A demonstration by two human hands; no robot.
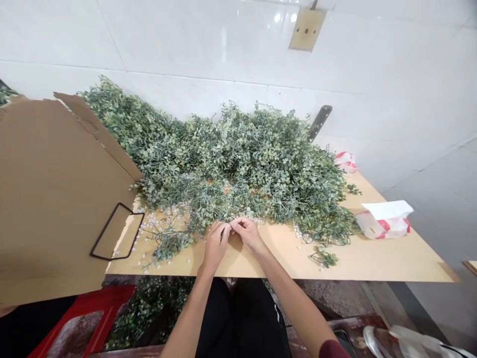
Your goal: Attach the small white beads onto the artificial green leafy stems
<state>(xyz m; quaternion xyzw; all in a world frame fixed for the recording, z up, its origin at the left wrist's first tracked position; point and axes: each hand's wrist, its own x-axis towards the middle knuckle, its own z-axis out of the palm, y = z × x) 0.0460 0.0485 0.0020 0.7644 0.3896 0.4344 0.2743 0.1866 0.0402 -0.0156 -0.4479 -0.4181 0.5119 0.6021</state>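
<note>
My left hand and my right hand meet over the table's near edge, fingertips pinched together. What sits between the fingers is too small to make out; a dark bit shows by the left fingers. Right behind them lies a big heap of artificial green leaf sprigs with thin stems. Small white round pieces are scattered under and beside the heap. A loose clump of sprigs lies left of my left hand, and a single sprig lies to the right.
A large cardboard sheet stands at the left, with a black wire frame against it. A tissue pack lies on the tan table at the right. A red stool and more greenery are below.
</note>
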